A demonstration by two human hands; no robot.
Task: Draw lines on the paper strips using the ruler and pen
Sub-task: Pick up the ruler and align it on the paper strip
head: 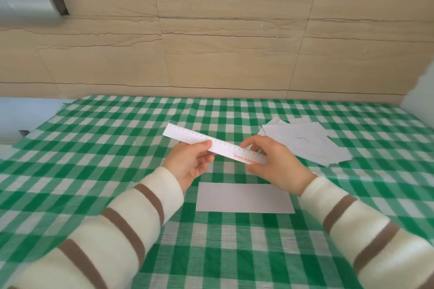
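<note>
Ruler (pixel 212 145), white with red print near its right end, held in the air above the table by both hands, tilted so the left end sits farther away and higher. Left hand (pixel 190 164) grips it near the middle, thumb on top, fingers curled beneath. Right hand (pixel 276 164) pinches the right end, thumb on the near edge and fingers on the far edge. Both hands closed on the ruler.

Paper strip (pixel 245 198), blank white rectangle, lies flat on the green-and-white checked tablecloth (pixel 117 138), just below the hands, long side across the view. Not touched by either hand.

Stack of papers (pixel 305 143) lies loosely fanned to the right and farther back; top sheet bears a short angled pen mark. Pen: not located.

Sleeves (pixel 131 223) cream with brown stripes.
</note>
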